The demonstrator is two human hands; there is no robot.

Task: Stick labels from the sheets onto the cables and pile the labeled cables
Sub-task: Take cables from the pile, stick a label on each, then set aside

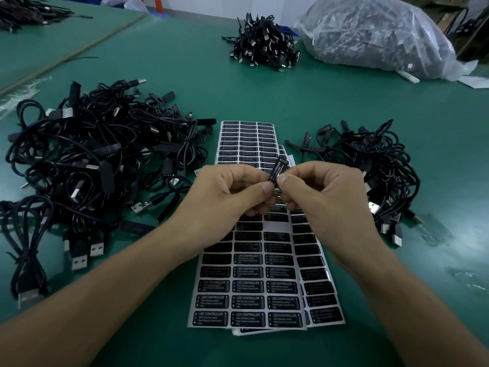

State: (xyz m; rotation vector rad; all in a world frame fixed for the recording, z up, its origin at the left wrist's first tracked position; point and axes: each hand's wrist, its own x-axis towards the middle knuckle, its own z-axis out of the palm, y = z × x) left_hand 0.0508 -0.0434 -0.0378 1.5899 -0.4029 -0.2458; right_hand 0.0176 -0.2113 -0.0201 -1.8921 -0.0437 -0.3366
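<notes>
Over the label sheets [251,290], my left hand [227,192] and my right hand [322,192] meet, fingers curled. Between thumbs and forefingers both pinch a small black piece bearing an "LED CONTROLLER" label [277,169], tilted up to the right. Whether a cable's controller block lies under the label is hidden by my fingers. The sheets are stacked and fanned, with rows of black labels on white backing. A big loose heap of black USB cables [95,160] lies to the left. A smaller heap of cables [370,165] lies to the right.
A tight bundle of black cables [264,41] sits at the back centre of the green table [291,96]. A large clear plastic bag of cables [375,35] fills the back right. More cables [23,11] lie at the far left corner, beyond a table seam.
</notes>
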